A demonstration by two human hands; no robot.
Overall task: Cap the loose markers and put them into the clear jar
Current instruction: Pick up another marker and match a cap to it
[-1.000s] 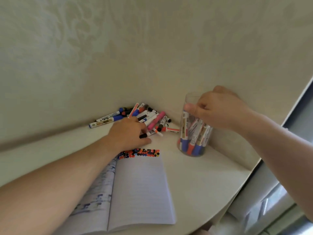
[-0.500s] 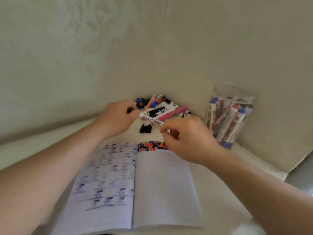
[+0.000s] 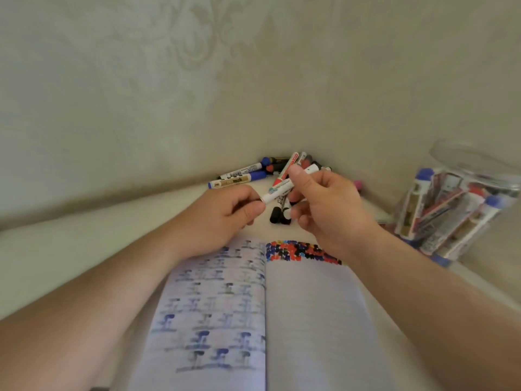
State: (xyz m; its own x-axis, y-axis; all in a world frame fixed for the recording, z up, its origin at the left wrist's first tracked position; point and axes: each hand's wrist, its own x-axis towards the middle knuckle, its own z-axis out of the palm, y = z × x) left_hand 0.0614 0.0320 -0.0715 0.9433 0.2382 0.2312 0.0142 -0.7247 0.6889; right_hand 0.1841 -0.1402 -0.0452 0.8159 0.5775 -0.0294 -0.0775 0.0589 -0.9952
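Observation:
A white marker [image 3: 279,189] is held slanted above the table, between both hands. My right hand [image 3: 324,204] pinches its upper part between thumb and fingers. My left hand [image 3: 225,213] has its fingers curled at the marker's lower end; whether it holds a cap there is hidden. Behind the hands a pile of loose markers [image 3: 253,174] lies against the wall, in blue, red, black and pink. Two black caps [image 3: 279,215] lie just below the held marker. The clear jar [image 3: 454,204] stands at the right with several markers inside.
An open notebook [image 3: 282,320] lies in front of me, with blue marks on the left page and a band of coloured dots [image 3: 301,251] atop the right page. The pale table [image 3: 70,244] meets the patterned wall right behind the pile.
My right hand left the jar, came to the pile and took the white marker. My left hand lifted off the pile and closed at the marker's lower end. The view shifted right to left.

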